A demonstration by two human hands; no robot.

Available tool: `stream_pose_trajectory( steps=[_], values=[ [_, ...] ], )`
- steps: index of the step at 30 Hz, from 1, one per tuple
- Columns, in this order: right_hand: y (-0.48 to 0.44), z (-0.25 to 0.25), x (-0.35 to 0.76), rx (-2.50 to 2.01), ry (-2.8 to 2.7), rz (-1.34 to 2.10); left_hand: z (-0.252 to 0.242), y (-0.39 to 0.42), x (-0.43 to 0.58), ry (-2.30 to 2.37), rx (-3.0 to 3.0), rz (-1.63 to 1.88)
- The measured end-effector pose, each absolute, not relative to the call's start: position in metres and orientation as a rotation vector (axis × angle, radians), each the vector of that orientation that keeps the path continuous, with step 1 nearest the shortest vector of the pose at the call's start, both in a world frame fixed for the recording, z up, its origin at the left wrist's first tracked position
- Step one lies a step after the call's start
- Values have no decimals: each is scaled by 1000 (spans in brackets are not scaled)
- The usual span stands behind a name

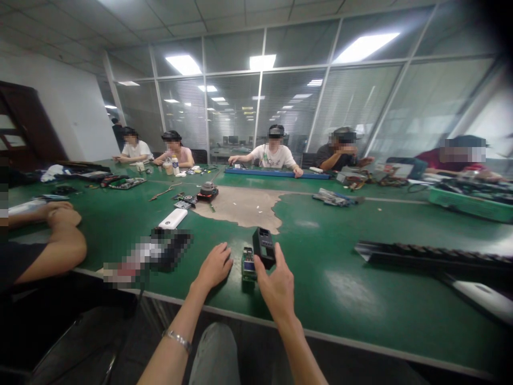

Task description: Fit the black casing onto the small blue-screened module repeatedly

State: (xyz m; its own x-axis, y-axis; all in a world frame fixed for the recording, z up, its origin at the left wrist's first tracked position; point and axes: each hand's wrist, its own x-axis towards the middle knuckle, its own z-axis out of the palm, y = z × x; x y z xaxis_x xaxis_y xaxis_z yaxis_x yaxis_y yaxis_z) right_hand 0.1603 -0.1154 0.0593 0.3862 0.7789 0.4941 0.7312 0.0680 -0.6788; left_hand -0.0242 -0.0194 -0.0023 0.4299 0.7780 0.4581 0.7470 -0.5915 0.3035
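Observation:
My right hand [277,286] is closed on a small black box-like casing [263,247], held tilted just above the green table [328,251]. Right beside it on the table lies a small green circuit board [248,264] with a little display. My left hand [215,266] rests on the table to the left of the board, its fingers curled down, with nothing visible in them. A metal bracelet sits on my left wrist.
A person's folded arms [56,230] rest on the table at the left. A white flat device [173,218] lies ahead-left, a long black tray [433,256] at right. A worn bare patch [244,206] marks the table middle. Several seated people work along the far edge.

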Motion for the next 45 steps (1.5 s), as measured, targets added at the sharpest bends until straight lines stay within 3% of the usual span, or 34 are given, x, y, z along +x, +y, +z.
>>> stream_pose_trajectory(
  steps=[10, 45],
  values=[
    [-118, 6, 191, -1868, -1447, -76, -4, -18, -25, 1401, 2624, 869],
    [-132, 1, 194, -1880, -1503, -76, -18, -16, -22, 1436, 2784, 725]
  ],
)
